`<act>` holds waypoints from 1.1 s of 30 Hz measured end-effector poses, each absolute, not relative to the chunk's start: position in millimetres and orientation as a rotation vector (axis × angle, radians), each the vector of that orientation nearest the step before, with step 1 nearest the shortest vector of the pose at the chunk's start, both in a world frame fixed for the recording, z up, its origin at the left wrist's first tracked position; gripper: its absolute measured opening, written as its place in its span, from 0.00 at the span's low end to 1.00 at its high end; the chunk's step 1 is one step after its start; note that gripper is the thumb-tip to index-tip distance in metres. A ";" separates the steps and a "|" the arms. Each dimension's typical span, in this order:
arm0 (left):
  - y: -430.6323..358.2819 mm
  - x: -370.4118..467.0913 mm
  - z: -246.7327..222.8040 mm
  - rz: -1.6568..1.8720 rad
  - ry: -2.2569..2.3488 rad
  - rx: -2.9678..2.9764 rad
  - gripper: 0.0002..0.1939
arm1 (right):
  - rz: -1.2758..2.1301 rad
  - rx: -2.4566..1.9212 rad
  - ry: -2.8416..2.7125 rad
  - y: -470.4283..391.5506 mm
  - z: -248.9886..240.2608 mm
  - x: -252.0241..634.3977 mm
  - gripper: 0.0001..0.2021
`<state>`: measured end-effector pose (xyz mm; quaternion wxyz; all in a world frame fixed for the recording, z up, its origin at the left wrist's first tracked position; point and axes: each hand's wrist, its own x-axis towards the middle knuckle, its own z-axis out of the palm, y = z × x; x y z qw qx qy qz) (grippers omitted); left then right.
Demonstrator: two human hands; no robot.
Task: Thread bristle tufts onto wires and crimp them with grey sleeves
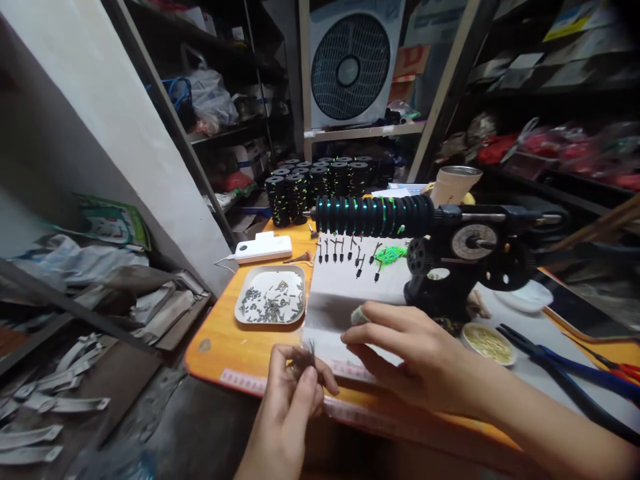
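Note:
My left hand [300, 393] is closed, thumb against fingers, on a small tuft of fine dark fibres [309, 348]; the loose ends stick up above the thumb. My right hand [410, 347] hovers over the white sheet [330, 300], its fingers stretched out and apart. A grey-green wrap [358, 315] covers one of its fingertips. Behind the hands stands a black hand-cranked winding machine [475, 243] carrying a ribbed black spool roll [375, 215] with green thread. Several small weighted black pieces [342, 256] hang or lie below the roll; which, I cannot tell.
A white tray [242, 313] of small metal pieces sits left on the orange table [210, 340]. Bright green strands [391, 255] lie behind. At right are a small dish [487, 343] and blue-handled pliers [560, 367]. Black spools [320, 180] stand at the back, below a fan [350, 70].

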<state>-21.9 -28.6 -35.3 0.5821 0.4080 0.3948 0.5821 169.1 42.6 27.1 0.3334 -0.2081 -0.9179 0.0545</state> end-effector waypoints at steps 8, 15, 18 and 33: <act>-14.0 -9.4 -23.7 1.390 1.242 0.975 0.14 | 0.493 -0.657 -2.045 42.3 17.6 170.2 0.07; -8.5 14.3 -22.0 1.416 1.364 1.194 0.06 | 0.626 -0.682 -1.905 38.5 13.8 171.8 0.09; -7.6 24.2 -22.7 1.443 1.359 1.192 0.04 | 0.577 -0.710 -1.896 39.0 9.6 172.0 0.10; -6.9 22.2 -25.6 1.579 1.232 0.879 0.11 | 0.602 -0.716 -1.890 34.8 7.6 171.2 0.09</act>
